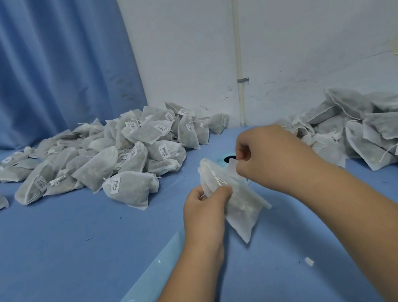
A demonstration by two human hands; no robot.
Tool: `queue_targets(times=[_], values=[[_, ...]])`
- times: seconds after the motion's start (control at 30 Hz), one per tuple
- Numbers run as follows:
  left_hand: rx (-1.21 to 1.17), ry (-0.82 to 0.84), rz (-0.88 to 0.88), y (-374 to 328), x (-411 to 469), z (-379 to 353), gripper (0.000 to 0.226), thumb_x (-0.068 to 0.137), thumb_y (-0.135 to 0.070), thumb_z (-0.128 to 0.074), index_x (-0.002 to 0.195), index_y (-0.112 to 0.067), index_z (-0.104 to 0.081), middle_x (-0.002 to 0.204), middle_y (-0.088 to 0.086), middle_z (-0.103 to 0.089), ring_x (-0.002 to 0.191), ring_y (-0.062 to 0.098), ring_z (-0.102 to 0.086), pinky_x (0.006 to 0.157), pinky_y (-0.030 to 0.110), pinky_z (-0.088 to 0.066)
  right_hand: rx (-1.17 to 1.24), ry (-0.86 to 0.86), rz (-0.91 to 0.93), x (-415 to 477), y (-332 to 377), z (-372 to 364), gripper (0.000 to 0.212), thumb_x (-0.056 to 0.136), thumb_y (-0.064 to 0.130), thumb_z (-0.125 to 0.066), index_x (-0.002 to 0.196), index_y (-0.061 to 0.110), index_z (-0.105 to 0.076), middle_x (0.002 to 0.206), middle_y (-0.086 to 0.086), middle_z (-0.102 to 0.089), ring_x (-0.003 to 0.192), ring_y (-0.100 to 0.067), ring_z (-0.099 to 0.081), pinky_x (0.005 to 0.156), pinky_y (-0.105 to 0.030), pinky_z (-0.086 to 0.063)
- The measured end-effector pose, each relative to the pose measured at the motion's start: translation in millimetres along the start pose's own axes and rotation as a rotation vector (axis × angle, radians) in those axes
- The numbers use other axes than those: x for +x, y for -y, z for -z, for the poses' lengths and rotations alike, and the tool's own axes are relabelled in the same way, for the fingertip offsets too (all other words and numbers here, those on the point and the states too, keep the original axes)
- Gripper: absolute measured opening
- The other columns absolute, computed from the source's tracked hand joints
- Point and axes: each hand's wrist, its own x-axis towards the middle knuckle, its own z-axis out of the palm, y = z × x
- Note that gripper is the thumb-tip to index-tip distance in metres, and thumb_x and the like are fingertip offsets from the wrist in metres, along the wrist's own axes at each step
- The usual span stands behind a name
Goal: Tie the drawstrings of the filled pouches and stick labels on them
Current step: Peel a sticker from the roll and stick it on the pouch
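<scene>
Left hand (pixel 206 208) has its fingers curled tight round the side of the white pouch (pixel 241 211), held just above the blue table (pixel 53 246) in the middle. The right hand (pixel 267 157) pinches thumb to forefinger at the pouch's top corner. The drawstring (pixel 215 176) runs down the near edge, with the labelled heap (pixel 117 156) back left and the plain heap (pixel 367 133) at right

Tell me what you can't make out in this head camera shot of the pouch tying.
- Head view: print on the labels of the left pile is too small to read.
- What the right hand pinches, drawstring or pouch edge, is hidden by its fingers.
- The dark round thing on the table is mostly behind the pouch.
- The right pile is cut off by the frame edge.
</scene>
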Motion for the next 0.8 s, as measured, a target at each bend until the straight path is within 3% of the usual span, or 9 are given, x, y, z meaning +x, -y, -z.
queue_targets(times=[0.17, 0.33, 0.6, 0.8], values=[[0.004, -0.001, -0.031, -2.0, -3.6, -2.1, 0.031, 0.07, -0.017, -0.073, 0.099, -0.006, -0.067, 0.103, 0.02, -0.071, 0.09, 0.032, -0.069, 0.087, 0.046, -0.054, -0.014, -0.001, 0.036, -1.7, 4.4, -4.9, 0.007, 0.08, 0.018, -0.054, 0.083, 0.021, -0.06, 0.085, 0.002, -0.062, 0.081, -0.02, -0.057, 0.067, -0.03, -0.047], [0.015, -0.009, -0.048, 0.9, -1.5, -1.4, 0.028, 0.072, -0.015, -0.075, 0.097, -0.007, -0.066, 0.083, 0.008, -0.068, 0.071, 0.017, -0.062, 0.067, 0.034, -0.05, 0.018, 0.061, 0.057, -3.9, 9.5, -7.9, 0.007, 0.078, 0.019, -0.057, 0.078, 0.026, -0.055, 0.087, 0.003, -0.063, 0.083, -0.019, -0.058, 0.07, -0.03, -0.048], [0.115, -0.056, -0.139, 5.2, 2.3, -2.8, 0.019, 0.077, -0.013, -0.074, 0.091, -0.018, -0.063, 0.071, -0.009, -0.063, 0.051, -0.003, -0.054, 0.044, 0.012, -0.038, 0.062, 0.148, 0.047, -4.0, 11.0, -11.9, 0.01, 0.076, 0.017, -0.06, 0.074, 0.027, -0.058, 0.087, 0.006, -0.065, 0.086, -0.015, -0.06, 0.079, -0.033, -0.052], [0.173, -0.05, -0.192, 4.2, 2.0, -3.8, 0.017, 0.079, -0.015, -0.074, 0.09, -0.021, -0.063, 0.074, -0.011, -0.066, 0.057, -0.003, -0.058, 0.054, 0.014, -0.044, 0.101, 0.172, 0.044, -2.3, 7.2, -12.4, 0.012, 0.077, 0.017, -0.062, 0.07, 0.026, -0.058, 0.084, 0.006, -0.064, 0.082, -0.014, -0.059, 0.076, -0.033, -0.051]])
